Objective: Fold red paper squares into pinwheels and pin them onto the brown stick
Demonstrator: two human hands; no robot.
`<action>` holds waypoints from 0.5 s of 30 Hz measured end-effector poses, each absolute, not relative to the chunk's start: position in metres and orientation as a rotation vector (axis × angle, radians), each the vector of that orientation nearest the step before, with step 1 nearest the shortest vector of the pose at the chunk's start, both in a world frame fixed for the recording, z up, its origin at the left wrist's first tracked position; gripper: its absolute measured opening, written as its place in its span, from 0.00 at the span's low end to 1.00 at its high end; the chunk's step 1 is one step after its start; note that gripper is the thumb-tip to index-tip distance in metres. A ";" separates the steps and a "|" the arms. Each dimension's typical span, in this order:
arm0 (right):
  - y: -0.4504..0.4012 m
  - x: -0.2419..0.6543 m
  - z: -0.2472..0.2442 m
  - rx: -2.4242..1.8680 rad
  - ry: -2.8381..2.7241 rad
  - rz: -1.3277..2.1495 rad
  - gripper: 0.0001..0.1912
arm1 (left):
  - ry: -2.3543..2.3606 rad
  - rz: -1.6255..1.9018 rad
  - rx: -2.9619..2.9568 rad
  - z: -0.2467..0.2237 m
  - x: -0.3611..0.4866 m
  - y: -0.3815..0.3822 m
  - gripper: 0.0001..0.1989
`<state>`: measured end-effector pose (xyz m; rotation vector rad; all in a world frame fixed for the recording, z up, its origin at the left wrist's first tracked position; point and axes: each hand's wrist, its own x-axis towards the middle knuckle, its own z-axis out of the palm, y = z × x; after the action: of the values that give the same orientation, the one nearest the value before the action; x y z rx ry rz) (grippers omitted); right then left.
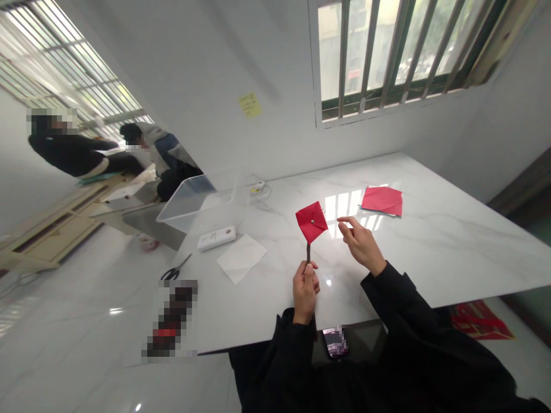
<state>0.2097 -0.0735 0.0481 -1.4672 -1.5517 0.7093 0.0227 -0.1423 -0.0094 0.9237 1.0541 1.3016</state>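
Observation:
A red folded paper piece (311, 222) with a small round silvery pin at its middle is fixed to the top of a thin dark stick (308, 252). My left hand (305, 291) is wrapped round the stick below the paper, holding it upright. To the right of the paper, my right hand (360, 244) hovers over the table, touching nothing, with the index finger stretched out and the thumb a little apart from it. Red paper sheets (382, 201) lie stacked farther back on the right.
On the white table (258, 310) are a white sheet (241, 258), a white device (217, 238), black scissors (172, 273) and a clear plastic bin (185, 198). A phone (336, 342) lies below the front edge. Two people are at the far left.

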 end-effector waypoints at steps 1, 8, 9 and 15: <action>-0.072 0.210 0.050 -1.460 -1.552 0.703 0.35 | 1.055 1.300 0.927 -0.010 0.022 -0.142 0.22; -0.066 0.205 0.053 -1.479 -1.592 0.867 0.38 | 1.062 1.292 0.944 -0.011 0.022 -0.142 0.21; -0.067 0.204 0.049 -1.475 -1.636 0.946 0.39 | 1.064 1.293 0.942 -0.011 0.022 -0.142 0.21; -0.077 0.200 0.031 -1.535 -1.613 0.875 0.38 | 1.069 1.291 0.928 -0.010 0.023 -0.143 0.22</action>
<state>0.1998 -0.0773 0.0306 -1.5350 -1.6128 0.8747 0.0228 -0.1428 -0.0103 0.9277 1.0690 1.2909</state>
